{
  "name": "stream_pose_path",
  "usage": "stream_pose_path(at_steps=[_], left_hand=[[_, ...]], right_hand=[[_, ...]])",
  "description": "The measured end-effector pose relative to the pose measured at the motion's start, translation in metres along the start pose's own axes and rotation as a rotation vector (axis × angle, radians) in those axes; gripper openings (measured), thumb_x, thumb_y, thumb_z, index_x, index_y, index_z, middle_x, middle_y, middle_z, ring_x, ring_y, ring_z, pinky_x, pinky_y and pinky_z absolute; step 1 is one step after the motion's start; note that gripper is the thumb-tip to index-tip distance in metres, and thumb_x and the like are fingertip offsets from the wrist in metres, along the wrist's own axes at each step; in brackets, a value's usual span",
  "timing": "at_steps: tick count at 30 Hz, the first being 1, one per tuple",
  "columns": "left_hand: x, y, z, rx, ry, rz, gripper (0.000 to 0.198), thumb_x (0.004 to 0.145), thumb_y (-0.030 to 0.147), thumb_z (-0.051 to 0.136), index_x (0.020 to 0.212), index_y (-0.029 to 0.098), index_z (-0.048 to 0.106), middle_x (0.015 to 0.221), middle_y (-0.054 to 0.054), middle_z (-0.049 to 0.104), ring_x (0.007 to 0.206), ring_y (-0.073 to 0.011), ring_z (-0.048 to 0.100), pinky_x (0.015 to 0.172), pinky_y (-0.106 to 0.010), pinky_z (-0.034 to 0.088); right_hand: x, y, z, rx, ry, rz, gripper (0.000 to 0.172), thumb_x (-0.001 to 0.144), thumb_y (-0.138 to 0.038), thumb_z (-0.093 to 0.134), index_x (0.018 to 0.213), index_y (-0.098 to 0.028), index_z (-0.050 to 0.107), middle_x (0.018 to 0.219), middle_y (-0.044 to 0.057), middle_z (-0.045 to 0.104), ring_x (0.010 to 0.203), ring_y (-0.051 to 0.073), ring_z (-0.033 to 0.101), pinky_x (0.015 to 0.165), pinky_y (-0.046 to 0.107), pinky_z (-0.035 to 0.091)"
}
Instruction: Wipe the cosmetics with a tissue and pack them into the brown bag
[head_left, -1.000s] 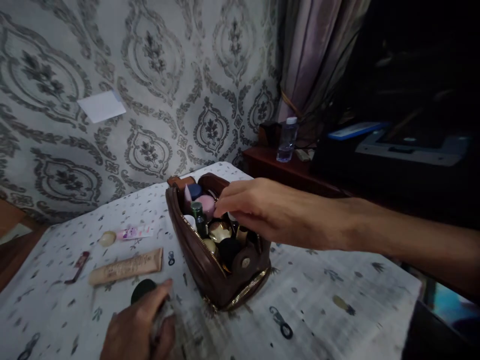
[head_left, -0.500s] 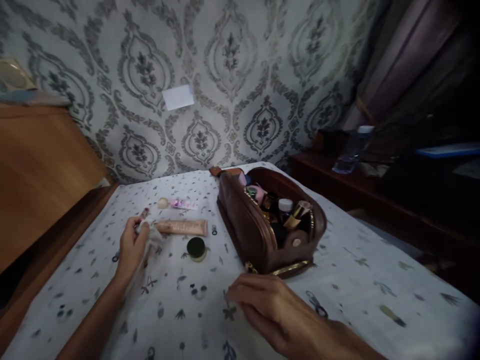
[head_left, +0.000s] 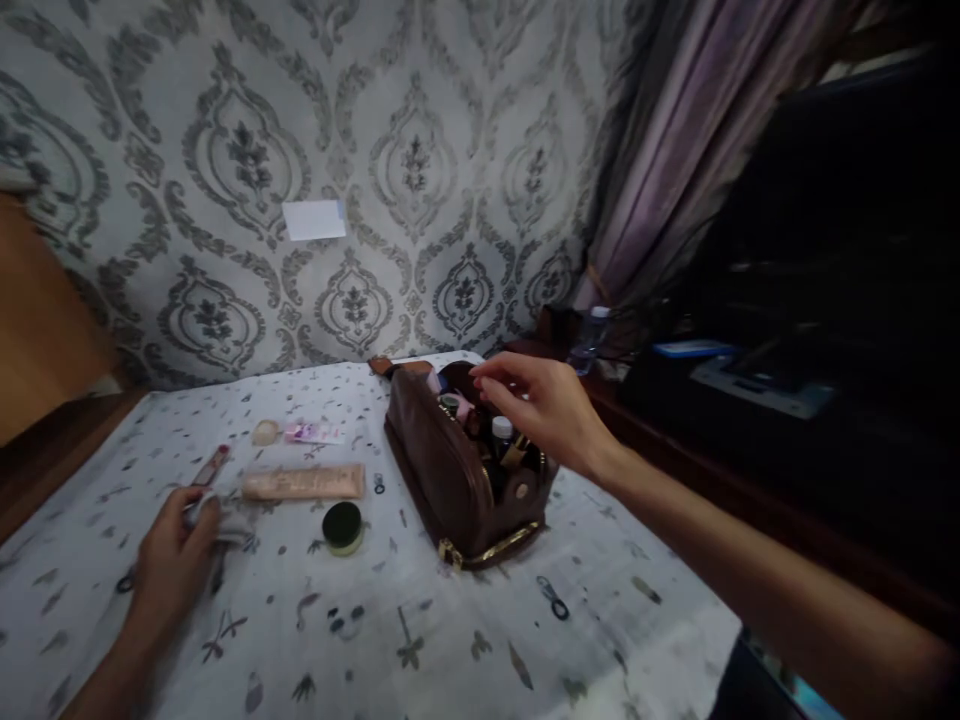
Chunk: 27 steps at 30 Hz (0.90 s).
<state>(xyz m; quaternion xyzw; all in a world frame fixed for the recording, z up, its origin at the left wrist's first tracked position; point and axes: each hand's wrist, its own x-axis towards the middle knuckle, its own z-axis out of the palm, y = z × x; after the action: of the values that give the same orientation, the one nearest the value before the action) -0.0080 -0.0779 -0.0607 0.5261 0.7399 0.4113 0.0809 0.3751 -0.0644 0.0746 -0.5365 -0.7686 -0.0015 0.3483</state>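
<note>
A brown leather cosmetic bag [head_left: 439, 475] stands open on the white patterned tablecloth [head_left: 390, 640], packed with several small bottles and jars. My right hand [head_left: 544, 405] hovers over the bag's open top, fingers curled downward toward the bottles, holding nothing I can see. My left hand [head_left: 172, 560] rests on the cloth at the left, fingers closed around a crumpled pale wipe or tissue. Just right of that hand lie a beige tube [head_left: 304, 483] and a round dark-lidded jar [head_left: 343, 527].
A small pink tube with a round cap [head_left: 300, 433] and a dark red stick [head_left: 211, 465] lie farther back. A water bottle [head_left: 589, 340] stands on a dark side table at the right. Patterned wall behind; wooden furniture at left.
My right hand rose from the near cloth back over the open bag. My left hand drew a little nearer, away from the beige tube. The view swung right.
</note>
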Motion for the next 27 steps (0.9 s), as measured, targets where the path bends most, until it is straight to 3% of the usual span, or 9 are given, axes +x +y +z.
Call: stream_pose_path(at_steps=[2, 4, 7, 10, 14, 20, 27], left_hand=[[0.000, 0.000, 0.003, 0.016, -0.027, -0.027, 0.050, 0.068, 0.067, 0.039, 0.091, 0.025, 0.054, 0.042, 0.007, 0.042, 0.044, -0.0207, 0.045, 0.046, -0.026, 0.032], [0.002, -0.006, 0.007, 0.020, -0.032, -0.060, 0.051, 0.065, 0.069, 0.039, 0.090, 0.026, 0.054, 0.040, 0.007, 0.043, 0.043, -0.0217, 0.046, 0.046, -0.027, 0.033], [0.007, -0.021, 0.015, 0.059, 0.023, -0.094, 0.047, 0.067, 0.068, 0.040, 0.089, 0.029, 0.055, 0.037, 0.009, 0.040, 0.043, -0.0227, 0.047, 0.047, -0.028, 0.034], [0.011, -0.030, 0.018, 0.077, 0.030, -0.085, 0.042, 0.069, 0.066, 0.042, 0.088, 0.032, 0.055, 0.039, 0.010, 0.042, 0.045, -0.0224, 0.048, 0.049, -0.029, 0.037], [0.010, -0.027, 0.015, 0.097, 0.005, -0.063, 0.040, 0.071, 0.067, 0.042, 0.088, 0.034, 0.053, 0.039, 0.010, 0.042, 0.047, -0.0229, 0.049, 0.051, -0.029, 0.037], [0.012, -0.017, 0.011, 0.057, -0.004, -0.012, 0.043, 0.067, 0.066, 0.044, 0.087, 0.029, 0.055, 0.046, 0.007, 0.048, 0.051, -0.0229, 0.051, 0.053, -0.031, 0.039], [0.009, -0.016, 0.014, -0.092, 0.042, 0.139, 0.040, 0.075, 0.056, 0.045, 0.086, 0.020, 0.057, 0.056, 0.005, 0.048, 0.049, -0.0160, 0.043, 0.050, -0.027, 0.035]], right_hand=[[0.019, 0.019, -0.007, -0.338, -0.267, 0.018, 0.023, 0.091, -0.018, 0.051, 0.102, -0.016, 0.071, 0.095, 0.004, 0.075, 0.083, 0.016, 0.069, 0.069, 0.021, 0.047], [0.030, 0.031, -0.004, -0.452, -0.398, 0.015, 0.019, 0.087, -0.022, 0.059, 0.099, -0.018, 0.073, 0.097, 0.005, 0.075, 0.087, 0.019, 0.069, 0.068, 0.022, 0.046], [0.039, 0.034, 0.011, -0.522, -0.471, -0.002, 0.018, 0.086, -0.026, 0.064, 0.098, -0.016, 0.074, 0.102, 0.011, 0.074, 0.095, 0.026, 0.069, 0.069, 0.026, 0.048], [0.046, 0.030, 0.021, -0.575, -0.536, -0.031, 0.019, 0.082, -0.017, 0.066, 0.100, -0.014, 0.073, 0.108, 0.015, 0.073, 0.102, 0.030, 0.068, 0.073, 0.030, 0.049], [0.054, 0.028, 0.027, -0.619, -0.585, -0.040, 0.023, 0.082, -0.007, 0.061, 0.102, -0.012, 0.072, 0.109, 0.017, 0.072, 0.101, 0.028, 0.069, 0.076, 0.030, 0.049], [0.055, 0.030, 0.032, -0.615, -0.569, -0.061, 0.019, 0.087, -0.010, 0.058, 0.101, -0.014, 0.071, 0.111, 0.015, 0.072, 0.103, 0.024, 0.068, 0.078, 0.026, 0.048], [0.053, 0.028, 0.022, -0.556, -0.499, -0.155, 0.014, 0.085, -0.010, 0.059, 0.094, -0.014, 0.069, 0.096, 0.013, 0.073, 0.091, 0.025, 0.069, 0.067, 0.026, 0.044]])
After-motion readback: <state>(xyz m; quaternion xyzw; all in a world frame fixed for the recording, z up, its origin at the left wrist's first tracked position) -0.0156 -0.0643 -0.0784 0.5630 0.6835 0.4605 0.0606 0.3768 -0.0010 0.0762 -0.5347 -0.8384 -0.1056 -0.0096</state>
